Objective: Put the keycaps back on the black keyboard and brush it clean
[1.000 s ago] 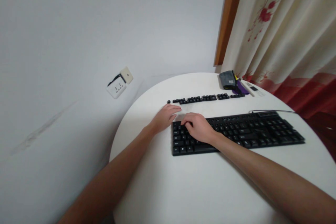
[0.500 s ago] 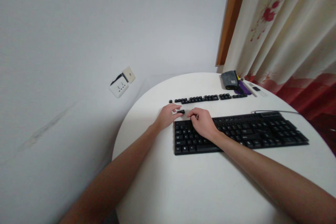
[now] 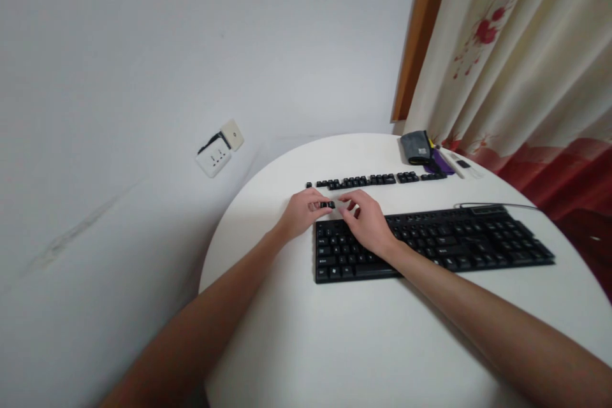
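Observation:
A black keyboard (image 3: 454, 242) lies across the round white table (image 3: 363, 344). My left hand (image 3: 300, 213) rests just beyond the keyboard's far left corner, its fingers pinched on a small black keycap (image 3: 327, 204). My right hand (image 3: 367, 222) lies over the keyboard's upper left keys, fingers bent, its fingertips close to that keycap. Whether it also holds the cap, I cannot tell. A row of loose black keycaps (image 3: 363, 180) is lined up on the table behind both hands.
At the table's far edge sit a folded grey cloth (image 3: 415, 146), a purple item (image 3: 444, 164) and a white remote (image 3: 463, 164). A cable (image 3: 502, 204) leaves the keyboard's back right. Curtains (image 3: 516, 76) hang to the right; a wall socket (image 3: 214, 156) is on the left wall.
My right hand moved from the keys up to the keyboard's far left corner. A black keycap now shows between my left fingers, which were flat on the table a second ago.

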Demonstrator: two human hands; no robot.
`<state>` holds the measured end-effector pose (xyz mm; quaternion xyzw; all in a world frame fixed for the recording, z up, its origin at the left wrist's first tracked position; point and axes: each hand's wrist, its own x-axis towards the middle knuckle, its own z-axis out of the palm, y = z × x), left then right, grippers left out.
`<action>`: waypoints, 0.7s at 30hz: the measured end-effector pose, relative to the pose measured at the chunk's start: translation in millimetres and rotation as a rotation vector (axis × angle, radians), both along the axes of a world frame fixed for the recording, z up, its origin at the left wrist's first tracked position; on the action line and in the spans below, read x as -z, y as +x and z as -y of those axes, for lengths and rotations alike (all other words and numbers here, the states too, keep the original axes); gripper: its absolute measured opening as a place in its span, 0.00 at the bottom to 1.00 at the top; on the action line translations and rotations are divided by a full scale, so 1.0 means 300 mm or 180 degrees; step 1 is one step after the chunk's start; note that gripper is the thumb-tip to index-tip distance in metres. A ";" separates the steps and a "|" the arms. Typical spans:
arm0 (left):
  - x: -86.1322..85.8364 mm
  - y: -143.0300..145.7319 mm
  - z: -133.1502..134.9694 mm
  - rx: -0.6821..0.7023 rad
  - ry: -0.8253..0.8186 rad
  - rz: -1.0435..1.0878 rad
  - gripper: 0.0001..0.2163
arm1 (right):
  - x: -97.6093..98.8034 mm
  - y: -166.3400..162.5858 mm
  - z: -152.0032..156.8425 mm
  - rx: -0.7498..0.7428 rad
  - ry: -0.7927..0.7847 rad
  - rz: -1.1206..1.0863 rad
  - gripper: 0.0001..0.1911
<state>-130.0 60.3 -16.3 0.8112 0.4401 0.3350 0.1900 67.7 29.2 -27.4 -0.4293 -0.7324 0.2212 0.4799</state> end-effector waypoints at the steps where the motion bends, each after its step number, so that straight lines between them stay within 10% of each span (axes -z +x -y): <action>1: -0.010 0.004 0.014 0.0060 -0.0018 0.0003 0.11 | -0.001 -0.001 0.002 -0.0088 -0.0020 -0.0034 0.10; 21: -0.012 0.037 0.057 0.0323 -0.0376 0.0803 0.09 | 0.000 -0.001 0.001 -0.0188 -0.0035 -0.0160 0.06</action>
